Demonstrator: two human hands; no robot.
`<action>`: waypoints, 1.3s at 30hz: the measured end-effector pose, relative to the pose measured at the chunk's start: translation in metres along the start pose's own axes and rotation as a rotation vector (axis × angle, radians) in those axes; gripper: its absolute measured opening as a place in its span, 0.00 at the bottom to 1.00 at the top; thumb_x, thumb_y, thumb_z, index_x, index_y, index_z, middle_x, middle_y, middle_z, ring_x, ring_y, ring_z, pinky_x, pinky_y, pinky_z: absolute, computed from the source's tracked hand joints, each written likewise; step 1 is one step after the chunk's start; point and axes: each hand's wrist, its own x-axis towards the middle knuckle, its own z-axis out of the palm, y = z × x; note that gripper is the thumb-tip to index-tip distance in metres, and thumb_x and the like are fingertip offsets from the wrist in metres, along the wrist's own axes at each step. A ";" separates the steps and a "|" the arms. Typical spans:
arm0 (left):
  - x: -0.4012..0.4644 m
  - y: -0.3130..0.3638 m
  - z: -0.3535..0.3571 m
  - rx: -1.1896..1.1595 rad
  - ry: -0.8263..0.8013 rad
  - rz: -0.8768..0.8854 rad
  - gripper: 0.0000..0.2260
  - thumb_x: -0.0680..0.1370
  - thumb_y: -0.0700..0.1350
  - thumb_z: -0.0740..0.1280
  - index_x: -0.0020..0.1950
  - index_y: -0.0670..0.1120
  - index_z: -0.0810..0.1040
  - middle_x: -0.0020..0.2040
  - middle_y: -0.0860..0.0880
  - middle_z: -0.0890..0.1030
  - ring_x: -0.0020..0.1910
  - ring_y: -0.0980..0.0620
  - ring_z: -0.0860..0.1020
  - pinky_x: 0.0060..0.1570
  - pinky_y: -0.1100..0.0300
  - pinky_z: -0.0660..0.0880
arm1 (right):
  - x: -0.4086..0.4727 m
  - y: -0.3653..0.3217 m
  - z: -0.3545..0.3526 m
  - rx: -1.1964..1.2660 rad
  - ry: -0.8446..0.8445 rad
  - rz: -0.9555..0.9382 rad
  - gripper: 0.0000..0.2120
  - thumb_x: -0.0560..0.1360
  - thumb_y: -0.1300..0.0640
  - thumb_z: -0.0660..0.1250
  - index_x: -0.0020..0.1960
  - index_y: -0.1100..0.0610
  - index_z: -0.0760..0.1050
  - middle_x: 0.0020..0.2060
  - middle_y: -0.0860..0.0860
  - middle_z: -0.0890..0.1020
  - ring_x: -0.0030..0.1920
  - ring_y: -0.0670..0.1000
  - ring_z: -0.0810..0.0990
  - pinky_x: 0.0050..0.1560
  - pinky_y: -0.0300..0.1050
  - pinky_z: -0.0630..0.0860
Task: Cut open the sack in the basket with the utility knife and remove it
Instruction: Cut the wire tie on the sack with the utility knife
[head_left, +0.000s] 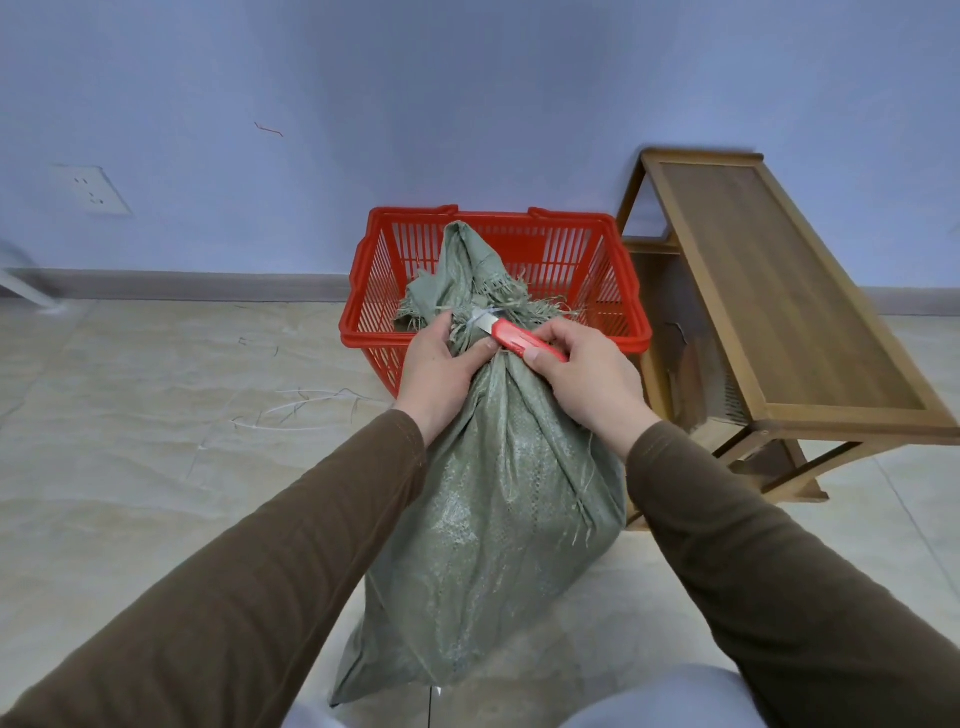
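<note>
Head view: knife blade set against the tie at the sack's neck.
Left hand (439, 371) grips the gathered neck of the green sack (498, 519), steadying it so the tie stays taut; right hand (584, 379) is closed around the red utility knife (522, 340), blade aimed at the white tie (480, 318). Sack stands on the floor, its frayed top reaching over the red basket (631, 317) beside a wooden rack (779, 291).

left hand (441, 371) grips sack (498, 499) neck | right hand (587, 379) holds utility knife (519, 340)

Head view, forward-down, close over hands (519, 379)
</note>
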 end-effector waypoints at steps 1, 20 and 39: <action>0.000 -0.001 -0.001 0.004 -0.004 0.010 0.16 0.79 0.47 0.74 0.65 0.49 0.79 0.62 0.53 0.84 0.62 0.53 0.81 0.69 0.48 0.75 | 0.000 0.002 -0.001 0.027 0.009 0.010 0.04 0.81 0.45 0.68 0.53 0.42 0.79 0.49 0.45 0.82 0.49 0.52 0.80 0.48 0.50 0.76; -0.004 -0.001 0.017 0.048 0.051 -0.079 0.33 0.79 0.54 0.72 0.80 0.43 0.68 0.76 0.45 0.74 0.75 0.47 0.72 0.73 0.55 0.66 | -0.007 -0.007 0.004 0.136 -0.035 0.142 0.08 0.78 0.42 0.69 0.49 0.46 0.78 0.44 0.45 0.83 0.46 0.54 0.81 0.48 0.50 0.75; -0.007 -0.009 -0.001 0.143 -0.193 0.064 0.23 0.78 0.54 0.70 0.72 0.48 0.77 0.66 0.51 0.83 0.66 0.53 0.80 0.71 0.47 0.74 | -0.013 -0.011 0.010 0.620 -0.385 0.132 0.08 0.86 0.56 0.59 0.51 0.57 0.73 0.32 0.51 0.76 0.27 0.49 0.73 0.28 0.46 0.72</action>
